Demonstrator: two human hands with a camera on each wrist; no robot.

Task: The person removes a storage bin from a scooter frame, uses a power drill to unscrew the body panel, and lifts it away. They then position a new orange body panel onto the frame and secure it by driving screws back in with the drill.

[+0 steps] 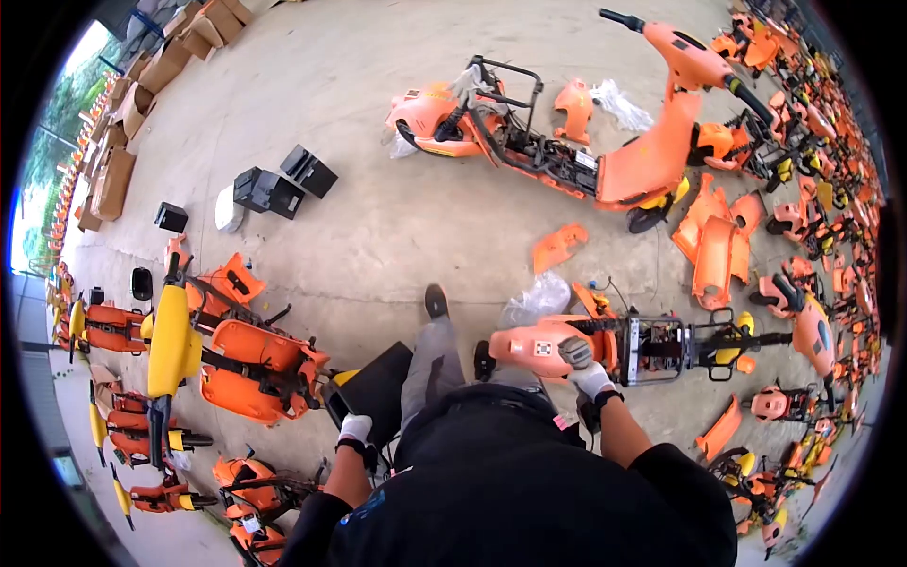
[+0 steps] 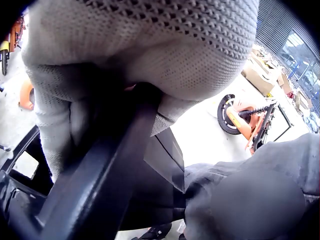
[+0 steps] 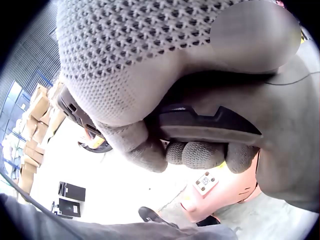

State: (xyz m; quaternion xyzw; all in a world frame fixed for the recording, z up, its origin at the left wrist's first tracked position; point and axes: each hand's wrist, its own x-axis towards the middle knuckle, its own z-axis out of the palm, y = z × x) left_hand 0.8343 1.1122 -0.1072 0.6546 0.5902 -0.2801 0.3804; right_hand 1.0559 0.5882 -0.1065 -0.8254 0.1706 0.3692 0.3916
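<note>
My left hand [image 1: 355,428], in a white knit glove, grips the rim of a black plastic box [image 1: 385,378] beside my left leg. Up close in the left wrist view, the fingers curl over a thick black edge [image 2: 100,175] of it. My right hand [image 1: 588,370], gloved with grey fingertips, is over the orange tail cover [image 1: 529,348] of a stripped scooter. In the right wrist view its fingers [image 3: 202,155] curl round a dark piece with a notched edge [image 3: 210,127]; I cannot tell what it is. The palm hides part of this piece.
A partly stripped scooter [image 1: 548,151] stands ahead, with loose orange panels [image 1: 713,241] at its right. Black boxes [image 1: 269,192] sit on the floor ahead left. An orange and yellow scooter [image 1: 250,369] is at my left. Cardboard boxes [image 1: 113,184] line the far left; many scooters crowd the right.
</note>
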